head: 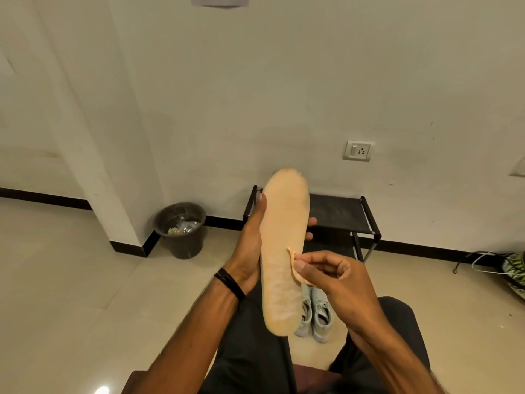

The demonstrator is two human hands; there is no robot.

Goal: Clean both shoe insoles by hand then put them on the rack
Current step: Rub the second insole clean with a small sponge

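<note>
Your left hand (250, 245) held the insole (284, 251) from behind, thumb laid straight along its left edge and fingertips curling round the right edge, so the tan insole stood nearly upright in front of you, one end far and high, the other near and low above your lap. Your right hand (335, 277) pinched a small peach cloth (297, 268) between thumb and forefinger, the other fingers curled in, and pressed the cloth against the insole's right edge about midway along. A dark band (229, 282) circled your left wrist. Past the low end of the insole, a pair of pale shoes (316, 314) sat on the tiled floor between your knees. Farther off, against the wall, stood the black rack (341, 214). To its left a dark bin (181, 228) with scraps inside stood by the corner of the wall, and a wall socket (358, 151) showed above the rack on the right.
</note>
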